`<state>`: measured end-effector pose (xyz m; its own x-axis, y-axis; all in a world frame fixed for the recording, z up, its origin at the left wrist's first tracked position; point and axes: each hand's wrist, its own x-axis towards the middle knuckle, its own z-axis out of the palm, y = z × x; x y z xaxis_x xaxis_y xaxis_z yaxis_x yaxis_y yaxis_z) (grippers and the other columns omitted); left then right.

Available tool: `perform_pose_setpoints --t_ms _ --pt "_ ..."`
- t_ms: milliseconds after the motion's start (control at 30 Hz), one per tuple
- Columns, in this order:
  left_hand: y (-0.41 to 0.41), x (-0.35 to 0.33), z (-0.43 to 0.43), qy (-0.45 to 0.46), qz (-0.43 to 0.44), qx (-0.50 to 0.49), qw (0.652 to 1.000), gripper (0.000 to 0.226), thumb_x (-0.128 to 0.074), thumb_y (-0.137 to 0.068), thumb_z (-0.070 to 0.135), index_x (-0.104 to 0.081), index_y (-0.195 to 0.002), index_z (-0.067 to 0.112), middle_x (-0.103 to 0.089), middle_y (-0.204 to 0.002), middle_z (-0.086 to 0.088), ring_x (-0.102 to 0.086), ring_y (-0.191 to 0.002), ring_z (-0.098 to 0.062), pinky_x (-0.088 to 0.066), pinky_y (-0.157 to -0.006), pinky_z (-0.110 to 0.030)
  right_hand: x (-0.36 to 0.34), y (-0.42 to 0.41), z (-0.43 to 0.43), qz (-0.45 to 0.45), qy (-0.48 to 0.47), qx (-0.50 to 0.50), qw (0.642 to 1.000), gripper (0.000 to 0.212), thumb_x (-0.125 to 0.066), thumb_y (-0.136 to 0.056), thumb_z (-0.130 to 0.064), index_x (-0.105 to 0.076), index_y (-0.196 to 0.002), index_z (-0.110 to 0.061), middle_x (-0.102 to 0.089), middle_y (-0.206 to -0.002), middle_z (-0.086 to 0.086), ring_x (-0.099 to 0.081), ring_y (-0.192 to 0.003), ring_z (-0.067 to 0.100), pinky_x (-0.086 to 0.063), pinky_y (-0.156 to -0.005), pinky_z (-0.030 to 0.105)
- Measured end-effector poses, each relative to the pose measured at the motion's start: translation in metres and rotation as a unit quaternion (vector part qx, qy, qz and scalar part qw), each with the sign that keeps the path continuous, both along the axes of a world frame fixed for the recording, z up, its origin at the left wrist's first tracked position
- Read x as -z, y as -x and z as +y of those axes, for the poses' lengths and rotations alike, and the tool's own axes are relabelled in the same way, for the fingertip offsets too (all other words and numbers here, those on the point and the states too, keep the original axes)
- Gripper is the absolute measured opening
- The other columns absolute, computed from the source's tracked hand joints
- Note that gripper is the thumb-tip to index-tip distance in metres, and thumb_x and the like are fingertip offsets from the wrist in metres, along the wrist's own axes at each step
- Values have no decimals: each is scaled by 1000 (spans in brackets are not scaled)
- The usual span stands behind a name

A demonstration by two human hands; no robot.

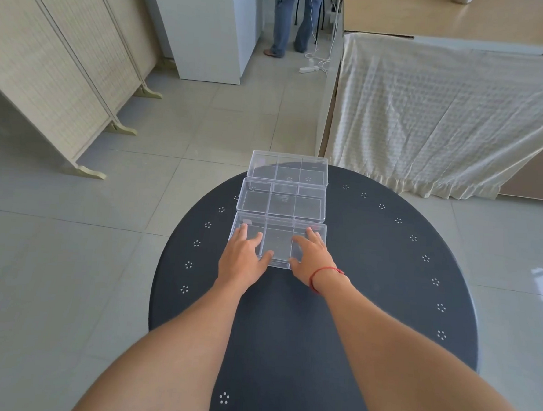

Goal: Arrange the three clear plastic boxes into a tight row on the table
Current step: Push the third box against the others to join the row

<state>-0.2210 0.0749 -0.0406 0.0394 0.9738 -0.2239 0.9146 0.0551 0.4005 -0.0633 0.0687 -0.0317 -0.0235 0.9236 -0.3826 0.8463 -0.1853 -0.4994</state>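
Note:
Three clear plastic boxes with inner dividers lie one behind another on a round dark table [370, 290]. The far box [287, 168] reaches the table's back edge. The middle box [281, 202] touches it, and the near box [277, 240] touches the middle one, shifted slightly left. My left hand [243, 257] rests flat on the near box's left part, fingers spread. My right hand [313, 258], with a red string on the wrist, lies on its right part, thumb at the front edge.
The table has small white dot patterns around its rim. A folding screen [59, 74] stands at the left, a cloth-draped table [444, 120] at the right. A person's legs [291, 19] and a power strip [308, 68] are on the tiled floor beyond.

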Motion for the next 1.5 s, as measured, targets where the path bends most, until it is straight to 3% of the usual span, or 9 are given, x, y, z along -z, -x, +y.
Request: perform_pose_setpoints --t_ms 400,533,633,700,900,1100,1233,1500 --pt "-3 4 7 -5 5 -14 1000 57 -52 -93 49 -44 -144 25 -17 -162 -1 -12 -150 -16 -42 -105 -41 0 -2 9 1 -5 -6 1000 57 -55 -95 -16 -34 -149 -18 -7 -165 8 2 -154 23 -15 -124 38" --pt "-4 2 7 -29 7 -17 999 56 -53 -92 49 -49 -141 22 -27 -159 -5 -23 -147 -20 -39 -107 -40 0 -2 10 -6 -17 -6 1000 56 -55 -93 -22 -38 -147 -19 -17 -163 9 -7 -153 24 -21 -123 40" --pt "-1 0 15 -101 -8 -41 994 53 -50 -92 48 -54 -136 17 -43 -150 -7 -39 -137 -24 -37 -106 -40 0 -5 16 -5 -74 62 995 54 -51 -93 -32 -42 -144 -17 -27 -159 10 -24 -148 26 -26 -120 41" --pt "2 -4 29 -112 -33 -61 991 55 -48 -95 44 -47 -141 13 -39 -153 -9 -35 -140 -25 -35 -109 -41 -3 -10 29 0 -97 126 987 55 -50 -94 -33 -40 -145 -14 -26 -160 9 -25 -148 26 -25 -119 42" --pt "5 -7 83 21 -107 -124 986 71 -48 -97 37 -14 -153 11 -10 -163 -8 -15 -149 -27 -28 -114 -45 -1 -14 80 95 -8 240 966 73 -53 -94 -34 -20 -152 -5 -19 -162 9 -25 -148 27 -29 -116 42" --pt "0 0 93 46 -156 -133 978 69 -50 -98 30 -16 -154 9 -23 -160 -6 -21 -147 -25 -27 -115 -38 9 -11 93 133 -2 289 948 54 -61 -87 -19 -42 -136 -4 -45 -145 12 -50 -128 33 -44 -106 43" --pt "0 0 92 43 -157 -126 979 66 -50 -98 29 -18 -153 9 -27 -159 -7 -24 -146 -25 -28 -114 -38 11 -14 90 119 -1 285 951 51 -61 -85 -11 -44 -131 0 -45 -142 14 -52 -123 35 -47 -103 44" --pt "2 2 92 51 -163 -126 977 70 -51 -98 29 -15 -154 8 -21 -161 -8 -19 -148 -25 -22 -118 -37 10 -13 88 119 7 269 956 61 -60 -86 -10 -37 -141 -2 -41 -149 11 -52 -126 31 -46 -106 42"
